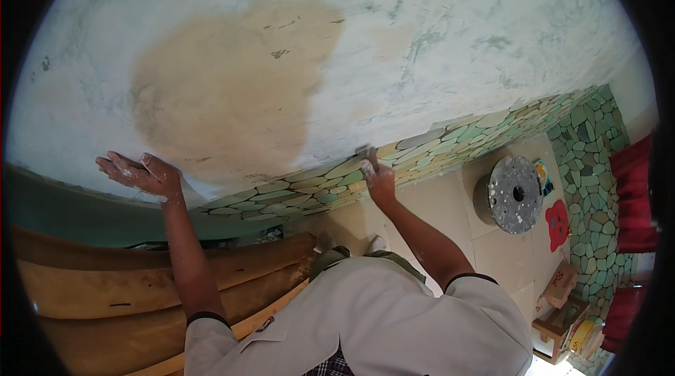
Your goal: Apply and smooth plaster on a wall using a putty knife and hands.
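Observation:
A wall (pixel 436 31) with uneven whitish plaster and a large tan patch (pixel 232 88) fills the upper view, above a band of green stone-pattern tiles (pixel 443 140). My left hand (pixel 144 176), dusted white, rests with fingers apart against the plaster, low at the left of the patch. My right hand (pixel 378 183), also marked white, is closed on a small flat scraper (pixel 365 151), whose blade is at the plaster just above the tile band, right of the patch.
Brown wooden boards (pixel 98 284) lie at lower left. On the beige floor (pixel 485 263) at right are a speckled round drum (pixel 510 211), a red shape (pixel 555 225), a cardboard box (pixel 562 281) and a wooden crate (pixel 562 323). Red curtains (pixel 629 186) hang at far right.

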### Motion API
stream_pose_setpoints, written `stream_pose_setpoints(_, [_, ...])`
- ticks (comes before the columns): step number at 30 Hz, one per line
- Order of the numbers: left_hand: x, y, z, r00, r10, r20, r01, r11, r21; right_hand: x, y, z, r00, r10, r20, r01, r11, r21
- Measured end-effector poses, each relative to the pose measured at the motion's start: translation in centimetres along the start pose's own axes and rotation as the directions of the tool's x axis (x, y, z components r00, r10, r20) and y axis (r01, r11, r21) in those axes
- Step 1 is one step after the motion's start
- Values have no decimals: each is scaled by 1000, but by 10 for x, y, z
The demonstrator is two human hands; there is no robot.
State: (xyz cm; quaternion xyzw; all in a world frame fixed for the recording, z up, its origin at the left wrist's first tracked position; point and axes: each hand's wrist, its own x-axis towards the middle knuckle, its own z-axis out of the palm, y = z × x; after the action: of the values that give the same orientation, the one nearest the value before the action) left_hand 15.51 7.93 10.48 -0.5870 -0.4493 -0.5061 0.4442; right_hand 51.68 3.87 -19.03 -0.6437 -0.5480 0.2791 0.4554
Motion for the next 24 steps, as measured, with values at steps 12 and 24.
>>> stream_pose_setpoints(12, [-2, -5, 2, 1000, 11, -19, -10, 999, 40, -9, -17, 19, 965, -253, 63, 252, 967, 25])
stream_pose_setpoints(24, [-4, -7, 2, 1000, -8, -19, 8, 1000, -6, -20, -28, 37, 906, -423, -12, 423, 905, 49])
